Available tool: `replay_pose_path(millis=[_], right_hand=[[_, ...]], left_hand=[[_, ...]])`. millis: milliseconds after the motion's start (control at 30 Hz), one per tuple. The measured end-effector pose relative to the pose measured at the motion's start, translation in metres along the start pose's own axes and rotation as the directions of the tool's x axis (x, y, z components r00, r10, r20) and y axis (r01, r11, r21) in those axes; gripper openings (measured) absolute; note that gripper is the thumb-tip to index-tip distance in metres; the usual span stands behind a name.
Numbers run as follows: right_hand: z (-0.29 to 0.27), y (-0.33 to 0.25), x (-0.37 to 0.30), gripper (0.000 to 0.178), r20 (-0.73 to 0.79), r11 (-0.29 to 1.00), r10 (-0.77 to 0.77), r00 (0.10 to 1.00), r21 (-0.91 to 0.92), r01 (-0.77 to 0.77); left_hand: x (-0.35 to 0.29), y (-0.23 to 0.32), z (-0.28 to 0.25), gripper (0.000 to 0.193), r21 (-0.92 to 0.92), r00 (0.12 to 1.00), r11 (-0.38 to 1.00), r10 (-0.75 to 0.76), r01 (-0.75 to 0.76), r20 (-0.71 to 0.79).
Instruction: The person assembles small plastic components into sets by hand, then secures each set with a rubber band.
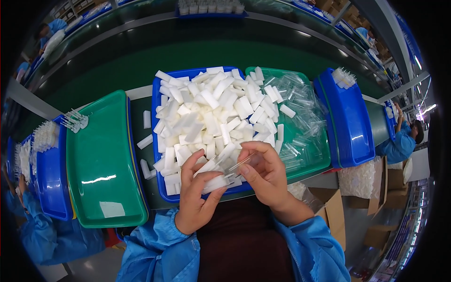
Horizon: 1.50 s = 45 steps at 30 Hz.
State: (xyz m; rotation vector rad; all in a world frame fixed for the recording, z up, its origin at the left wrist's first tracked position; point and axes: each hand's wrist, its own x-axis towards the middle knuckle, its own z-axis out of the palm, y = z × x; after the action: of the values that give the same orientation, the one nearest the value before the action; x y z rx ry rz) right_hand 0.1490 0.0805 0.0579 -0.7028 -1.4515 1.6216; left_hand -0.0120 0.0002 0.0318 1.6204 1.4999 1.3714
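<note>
My left hand is closed around a white foam block, gripping it between thumb and fingers. A thin transparent plastic tube is pinched in my right hand, its near end close to the block. Whether the tube touches or enters the block I cannot tell. Both hands are over the front edge of a blue tray heaped with white foam blocks. To its right, a green tray holds many loose transparent plastic tubes and some foam blocks.
Another green tray stands at the left with a small white pronged piece at its far edge. Stacked blue trays stand right. Beyond runs a green conveyor belt. Cardboard boxes sit below right; co-workers in blue flank both sides.
</note>
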Motion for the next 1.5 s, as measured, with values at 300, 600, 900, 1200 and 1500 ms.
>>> replay_pose_path(millis=[300, 600, 900, 1200, 1500], right_hand=[[0.001, 0.007, -0.004, 0.045, 0.023, 0.999, 0.006, 1.0, -0.048, -0.005], [-0.003, 0.016, -0.008, 0.038, 0.014, 0.999, -0.024, 1.0, -0.026, 0.024], [-0.005, 0.034, -0.01, 0.029, -0.051, 0.977, -0.2, 0.978, -0.082, 0.196], [0.002, 0.036, -0.016, 0.025, -0.127, 0.978, -0.167, 0.978, 0.108, 0.181], [-0.011, 0.031, -0.008, 0.024, 0.023, 0.978, -0.188, 0.982, -0.086, 0.189]], left_hand=[[0.001, -0.001, 0.001, 0.031, 0.037, 0.999, 0.999, 0.04, -0.04, -0.018], [0.001, 0.001, 0.003, 0.029, 0.074, 0.997, 0.996, 0.044, -0.039, -0.07], [0.001, -0.002, 0.003, 0.028, 0.091, 0.993, 0.994, 0.066, -0.058, -0.093], [0.0, -0.005, 0.006, 0.013, -0.084, 0.995, 0.996, 0.033, -0.041, -0.092], [-0.001, -0.003, 0.005, 0.009, -0.045, 0.999, 0.999, -0.004, 0.002, -0.054]])
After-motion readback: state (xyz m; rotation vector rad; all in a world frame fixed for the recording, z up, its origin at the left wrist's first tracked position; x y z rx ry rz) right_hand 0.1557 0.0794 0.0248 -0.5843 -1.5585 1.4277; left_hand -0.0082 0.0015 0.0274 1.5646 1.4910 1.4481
